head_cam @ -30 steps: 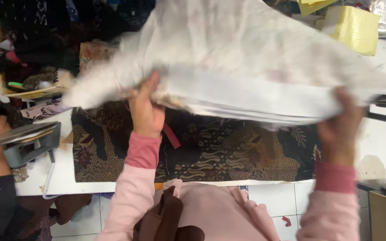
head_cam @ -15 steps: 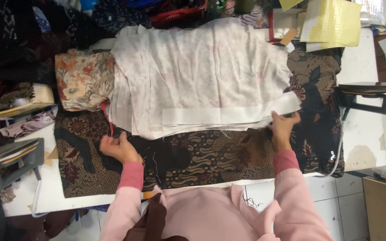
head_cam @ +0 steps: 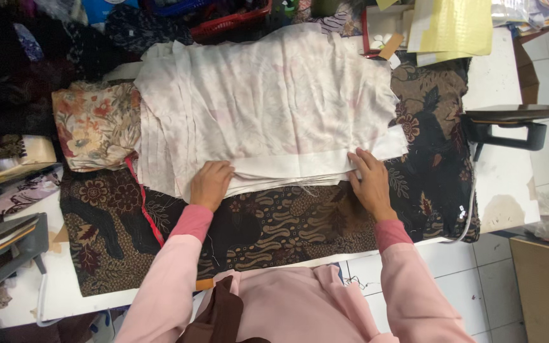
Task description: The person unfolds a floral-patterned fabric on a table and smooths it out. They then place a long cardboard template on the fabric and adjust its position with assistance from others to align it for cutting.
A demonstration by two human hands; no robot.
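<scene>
From my head camera, looking straight down: my left hand (head_cam: 211, 184) lies flat, fingers loosely curled, pressing on the near edge of the pale folded cloth (head_cam: 268, 108), and my right hand (head_cam: 371, 185) is spread open with its fingertips (head_cam: 356, 166) on the same edge, farther toward the cloth's right corner. Neither hand is gripping anything; both just rest on the fabric. The pale cloth stretches away from my hands as a stack of thin layers, its white hem band running between them. Under my wrists is a dark batik cloth (head_cam: 274, 222) covering the table (head_cam: 497, 82). Beyond my left hand, a floral fabric (head_cam: 90, 124) peeks out from under the pale stack, and a red strip (head_cam: 142, 203) trails just left of that hand. Out past my right hand sits an iron (head_cam: 516, 124), well apart, and yellow paper (head_cam: 452, 25) lies at the far right. The risk, as I judge it: these layers look slippery and unevenly stepped, so if I press harder with one hand than the other, the stack could skew, or the top layers slide and bunch out of line.
</scene>
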